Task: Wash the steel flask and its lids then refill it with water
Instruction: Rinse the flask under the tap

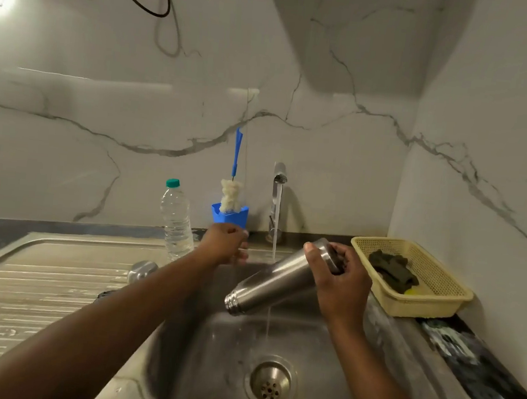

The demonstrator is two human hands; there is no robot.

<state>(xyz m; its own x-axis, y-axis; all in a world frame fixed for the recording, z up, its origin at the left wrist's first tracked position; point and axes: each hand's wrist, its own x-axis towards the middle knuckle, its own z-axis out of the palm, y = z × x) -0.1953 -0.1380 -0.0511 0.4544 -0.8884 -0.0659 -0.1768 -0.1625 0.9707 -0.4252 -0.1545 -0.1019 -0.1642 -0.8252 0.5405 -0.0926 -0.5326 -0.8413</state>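
Marble-patterned wall (135,104) behind a steel sink (205,372) with a ribbed drainboard (35,289) on its left. Steel flask (279,282) held tilted over the basin, open mouth pointing down and left, base raised toward the right. Right hand (341,282) wraps its fingers and thumb round the base end of the flask. Left hand (225,244) reaches to the back rim of the sink, just in front of the blue holder (229,217); its fingers are blurred, so whether it grasps anything cannot be told. Cream basket (423,305) on the counter at right, holding a dark green cloth (392,271). Clear plastic bottle (176,222) with a green cap stands upright left of the holder. Bottle brush (230,196) stands in the holder, handle up. Tap (279,175) runs; its stream falls behind the flask into the basin. Steel lid (142,271) rests on the drainboard. Drain (270,383) below.
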